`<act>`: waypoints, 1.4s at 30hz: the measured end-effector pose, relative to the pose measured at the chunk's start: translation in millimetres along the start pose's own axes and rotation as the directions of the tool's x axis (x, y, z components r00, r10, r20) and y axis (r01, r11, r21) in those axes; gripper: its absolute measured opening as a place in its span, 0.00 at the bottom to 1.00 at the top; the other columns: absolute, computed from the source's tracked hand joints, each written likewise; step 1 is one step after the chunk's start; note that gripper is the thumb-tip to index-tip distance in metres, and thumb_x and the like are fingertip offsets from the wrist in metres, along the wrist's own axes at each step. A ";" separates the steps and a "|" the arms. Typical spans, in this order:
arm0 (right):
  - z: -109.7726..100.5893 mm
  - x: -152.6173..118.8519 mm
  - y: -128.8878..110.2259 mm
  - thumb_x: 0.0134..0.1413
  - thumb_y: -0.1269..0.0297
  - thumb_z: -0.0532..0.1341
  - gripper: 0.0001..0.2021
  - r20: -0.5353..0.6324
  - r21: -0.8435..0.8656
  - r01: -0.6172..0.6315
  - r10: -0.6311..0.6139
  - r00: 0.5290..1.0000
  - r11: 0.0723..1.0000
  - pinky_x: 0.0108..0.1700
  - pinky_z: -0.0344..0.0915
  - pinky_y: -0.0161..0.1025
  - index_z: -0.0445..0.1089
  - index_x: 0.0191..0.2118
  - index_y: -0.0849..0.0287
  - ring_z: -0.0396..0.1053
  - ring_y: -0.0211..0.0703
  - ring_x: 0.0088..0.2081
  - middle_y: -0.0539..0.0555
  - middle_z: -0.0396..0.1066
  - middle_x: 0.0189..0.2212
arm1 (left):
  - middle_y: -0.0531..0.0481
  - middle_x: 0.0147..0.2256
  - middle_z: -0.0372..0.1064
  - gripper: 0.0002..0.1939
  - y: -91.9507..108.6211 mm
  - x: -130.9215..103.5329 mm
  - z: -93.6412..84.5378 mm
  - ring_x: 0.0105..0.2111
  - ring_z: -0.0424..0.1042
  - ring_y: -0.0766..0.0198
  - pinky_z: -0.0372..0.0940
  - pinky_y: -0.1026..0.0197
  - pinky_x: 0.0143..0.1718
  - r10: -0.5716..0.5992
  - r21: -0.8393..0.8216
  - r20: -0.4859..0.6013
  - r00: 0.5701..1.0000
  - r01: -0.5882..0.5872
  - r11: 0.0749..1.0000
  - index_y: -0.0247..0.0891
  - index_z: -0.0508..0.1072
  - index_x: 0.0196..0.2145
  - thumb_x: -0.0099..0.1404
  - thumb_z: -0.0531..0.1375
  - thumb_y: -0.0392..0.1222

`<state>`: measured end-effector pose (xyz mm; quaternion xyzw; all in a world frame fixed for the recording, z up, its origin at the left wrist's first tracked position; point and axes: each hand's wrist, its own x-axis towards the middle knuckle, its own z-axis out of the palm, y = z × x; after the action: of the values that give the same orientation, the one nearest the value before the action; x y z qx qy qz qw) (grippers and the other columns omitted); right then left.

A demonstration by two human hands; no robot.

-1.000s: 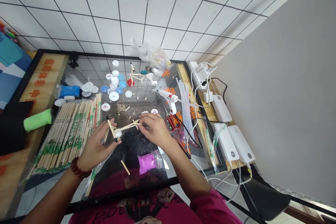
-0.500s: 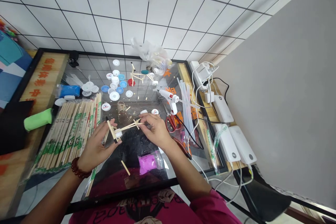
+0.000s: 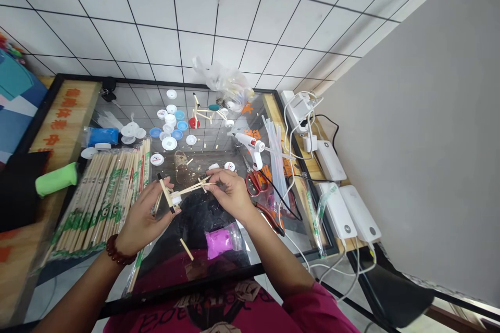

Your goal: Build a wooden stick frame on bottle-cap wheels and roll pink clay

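Observation:
My left hand (image 3: 146, 213) grips one end of a small frame of wooden sticks (image 3: 191, 188), at a crossbar with black tips and a white piece by it. Fingers of my right hand (image 3: 231, 192) pinch the frame's other end, where short sticks cross. The frame is held above the glass tabletop (image 3: 172, 250). Below it lie a loose cut stick (image 3: 186, 249) and a bag of magenta clay (image 3: 221, 242). Farther back stands a similar stick model (image 3: 207, 113) with a red cap and a green oval piece.
Packaged chopsticks (image 3: 101, 197) lie left, with green clay (image 3: 57, 179) beyond. White and blue bottle caps (image 3: 170, 119) are scattered behind. To the right are a glue gun (image 3: 252, 146), glue sticks (image 3: 277, 161), red scissors (image 3: 255, 184), pliers (image 3: 269, 217) and white corded boxes (image 3: 338, 213).
The view has shifted very slightly. Both hands keep the same hold on the stick frame, and nothing else visibly moves.

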<state>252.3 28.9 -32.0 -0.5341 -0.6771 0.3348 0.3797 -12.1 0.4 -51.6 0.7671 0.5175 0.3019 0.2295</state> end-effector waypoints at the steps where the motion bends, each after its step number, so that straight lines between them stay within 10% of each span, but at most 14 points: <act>1: 0.4 0.1 0.3 0.58 0.69 0.70 0.07 -0.003 0.019 -0.010 0.010 1.000 1.000 0.56 0.71 0.45 0.74 0.31 0.53 0.80 0.46 0.50 0.54 0.83 0.45 | 0.43 0.52 0.77 0.25 -0.5 -0.5 0.3 0.56 0.76 0.46 0.64 0.40 0.66 0.001 0.002 -0.001 1.000 -0.001 1.000 0.44 0.70 0.58 0.66 0.66 0.52; 16: 8.1 -3.5 -2.1 0.56 0.68 0.72 0.06 -0.087 -0.030 -0.062 0.059 0.994 0.998 0.57 0.68 0.47 0.75 0.32 0.53 0.81 0.48 0.49 0.53 0.83 0.46 | 0.43 0.51 0.77 0.32 4.0 1.5 -0.1 0.55 0.75 0.46 0.69 0.43 0.60 -0.059 -0.022 0.016 0.998 0.060 0.998 0.44 0.65 0.64 0.66 0.65 0.55; 25: 5.2 -4.7 1.5 0.53 0.64 0.75 0.23 -0.076 -0.170 -0.023 0.010 0.997 0.985 0.59 0.69 0.50 0.75 0.55 0.52 0.77 0.52 0.53 0.57 0.80 0.53 | 0.43 0.51 0.76 0.28 3.7 1.9 -1.1 0.55 0.74 0.46 0.68 0.43 0.60 -0.026 -0.008 0.020 0.999 0.026 1.000 0.44 0.67 0.61 0.67 0.66 0.53; 42: 9.3 -6.6 10.0 0.65 0.66 0.64 0.11 -0.066 -0.133 0.140 -0.150 0.986 0.981 0.55 0.71 0.48 0.78 0.51 0.54 0.78 0.50 0.51 0.58 0.82 0.49 | 0.44 0.51 0.76 0.35 2.2 2.4 0.0 0.53 0.76 0.49 0.70 0.46 0.58 0.005 0.004 0.001 1.000 -0.005 1.000 0.44 0.62 0.67 0.67 0.66 0.53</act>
<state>249.8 24.0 -46.1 -0.5188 -0.7195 0.2416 0.3935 -10.0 1.8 -49.7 0.7691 0.5160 0.3009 0.2275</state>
